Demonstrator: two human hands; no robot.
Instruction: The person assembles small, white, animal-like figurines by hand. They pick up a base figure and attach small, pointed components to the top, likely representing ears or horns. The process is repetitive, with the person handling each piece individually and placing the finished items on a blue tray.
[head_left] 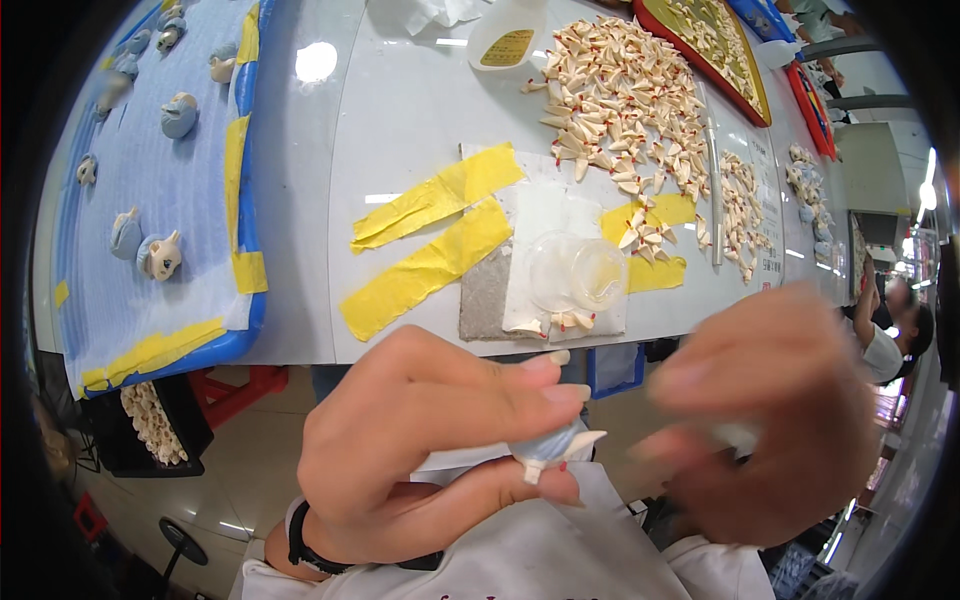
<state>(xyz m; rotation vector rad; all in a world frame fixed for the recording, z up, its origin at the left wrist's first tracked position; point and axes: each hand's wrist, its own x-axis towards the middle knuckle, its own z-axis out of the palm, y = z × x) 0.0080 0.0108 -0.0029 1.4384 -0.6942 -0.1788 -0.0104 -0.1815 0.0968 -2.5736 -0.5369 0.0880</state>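
Observation:
My left hand (390, 440) is in front of the table's near edge. Its thumb and fingers are closed on a small doll head (549, 448), pale blue and cream, with a pointed cream piece sticking out to the right. The fingers cover much of the head. To the right, apart from it, my right hand (770, 410) is smeared by motion, its fingers bent. Whether it holds anything does not show. Beyond both hands, a clear plastic cup (580, 272) stands on a white pad, with a few pointed pieces (572, 320) at its near side.
Yellow tape strips (430, 265) lie left of the cup. A large pile of cream pointed pieces with red tips (625, 95) spreads behind it, near a plastic bottle (507, 35) and a red-rimmed tray (755, 100). At left, a blue tray (250, 310) carries several doll heads (160, 256).

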